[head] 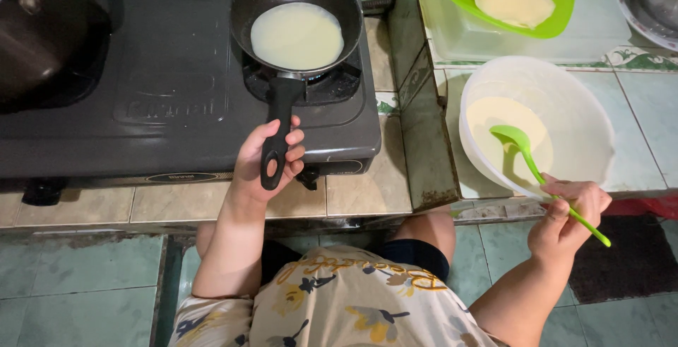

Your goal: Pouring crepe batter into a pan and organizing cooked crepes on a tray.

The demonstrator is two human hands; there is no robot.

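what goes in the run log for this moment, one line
left hand: grips pan handle | pan: on burner, pale batter round | right hand: holds green ladle in batter bowl

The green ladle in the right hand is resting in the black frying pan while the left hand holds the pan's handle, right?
Not quite. The head view shows the green ladle, held by the right hand, resting in the white bowl of batter, not the pan. The left hand does hold the pan's handle.

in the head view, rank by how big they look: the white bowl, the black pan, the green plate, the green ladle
1. white bowl
2. black pan, handle included
3. green plate, cut off by the frame edge, so its rank is unsure
4. green ladle
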